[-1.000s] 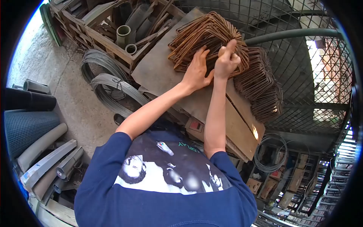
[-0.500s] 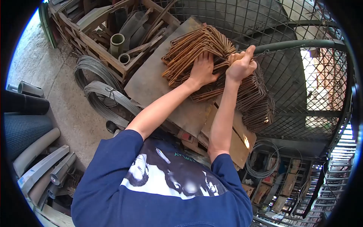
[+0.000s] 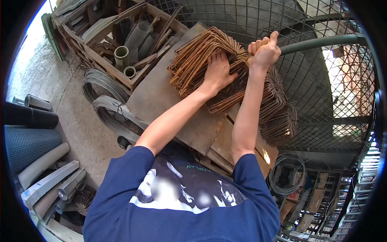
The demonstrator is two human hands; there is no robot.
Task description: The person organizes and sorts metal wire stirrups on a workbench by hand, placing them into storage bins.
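Note:
A bundle of rusty, bent steel stirrups (image 3: 193, 60) lies on the flat board (image 3: 157, 97) before me. My left hand (image 3: 217, 72) rests on the bundle, its fingers laid over the rods and its thumb apart. Beside the bundle's right end, my right hand (image 3: 264, 52) is raised in a closed fist. Whatever it grips is hidden inside the fingers. Just past that fist, the end of a green pipe (image 3: 318, 43) comes close to it. More bundles of darker stirrups (image 3: 278, 121) lie below my right forearm.
A wooden crate (image 3: 94, 60) with pipe offcuts and wood strips stands at upper left. Coils of grey wire (image 3: 107, 94) lie beside the board. Metal mesh (image 3: 290, 80) closes off the far side. Rolls and tubes (image 3: 40, 161) line the left edge; another wire coil (image 3: 286, 173) hangs lower right.
My right fist has moved up and to the right, away from the bundle's end. My left hand stays on the stirrups. The whole view has shifted slightly.

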